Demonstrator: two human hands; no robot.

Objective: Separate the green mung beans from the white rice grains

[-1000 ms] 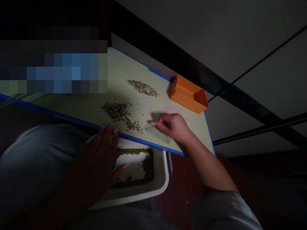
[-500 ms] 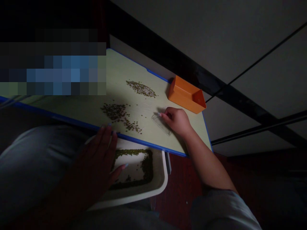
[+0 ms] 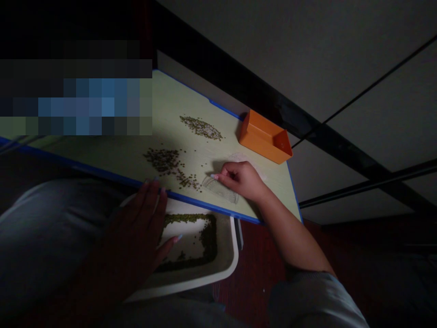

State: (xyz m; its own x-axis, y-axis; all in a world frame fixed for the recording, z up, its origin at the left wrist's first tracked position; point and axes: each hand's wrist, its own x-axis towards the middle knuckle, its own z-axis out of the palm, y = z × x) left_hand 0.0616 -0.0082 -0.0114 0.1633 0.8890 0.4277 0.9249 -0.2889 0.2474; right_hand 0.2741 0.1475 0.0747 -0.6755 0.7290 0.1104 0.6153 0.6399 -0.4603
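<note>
My right hand (image 3: 241, 180) pinches a clear protractor (image 3: 220, 190) with fine printed markings. The protractor lies low over the pale board, its left tip close to the scattered end of a darker pile of small seeds (image 3: 164, 160). Farther back on the board is a second, greener and thinner patch of seeds (image 3: 201, 127). At the board's blue near edge rests my left hand (image 3: 145, 223), fingers stretched out and thumb apart, holding nothing. It hangs partly over a white tub (image 3: 234, 255), where green seeds (image 3: 210, 237) line the bottom's borders. My left hand hides the tub's left part.
An orange open box (image 3: 264, 139) stands at the board's (image 3: 129, 159) far right corner. Behind it rises a cabinet with dark strips (image 3: 358, 182). A reddish floor (image 3: 252, 269) shows below right. The upper left is pixelated.
My right hand has moved left and toward the near edge with the protractor, closer to the darker seeds. My left hand, the box and both seed piles look unmoved.
</note>
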